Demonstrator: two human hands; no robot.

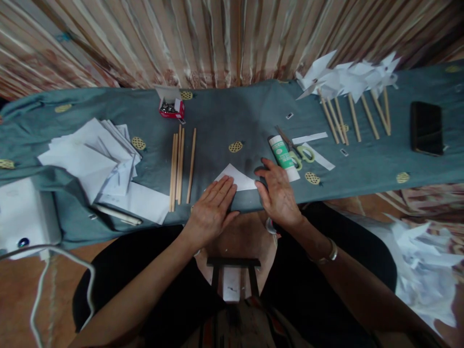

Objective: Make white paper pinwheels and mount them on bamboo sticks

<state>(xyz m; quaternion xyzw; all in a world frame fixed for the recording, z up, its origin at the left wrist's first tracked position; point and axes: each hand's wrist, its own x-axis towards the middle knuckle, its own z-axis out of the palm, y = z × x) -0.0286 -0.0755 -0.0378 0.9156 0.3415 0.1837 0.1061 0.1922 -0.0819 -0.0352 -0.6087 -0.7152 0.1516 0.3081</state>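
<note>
A folded white paper triangle (232, 176) lies near the front edge of the cloth-covered table. Pressed flat over its left part is my left hand (213, 205), fingers stretched out. My right hand (279, 193) rests at the paper's right tip, thumb and index finger apart, with the thumb touching or very near that corner. Just beyond it lie a green and white glue stick (281, 152) and scissors (300, 153) with light green handles. White paper strips (319, 157) are beside the scissors.
Wooden sticks (176, 169) lie left of my hands, with a paper stack (90, 154) and pen (119, 214) farther left. A red box of small metal pieces (171, 108) stands behind. Paper pinwheels (350, 79) on sticks and a phone (427, 128) are at right.
</note>
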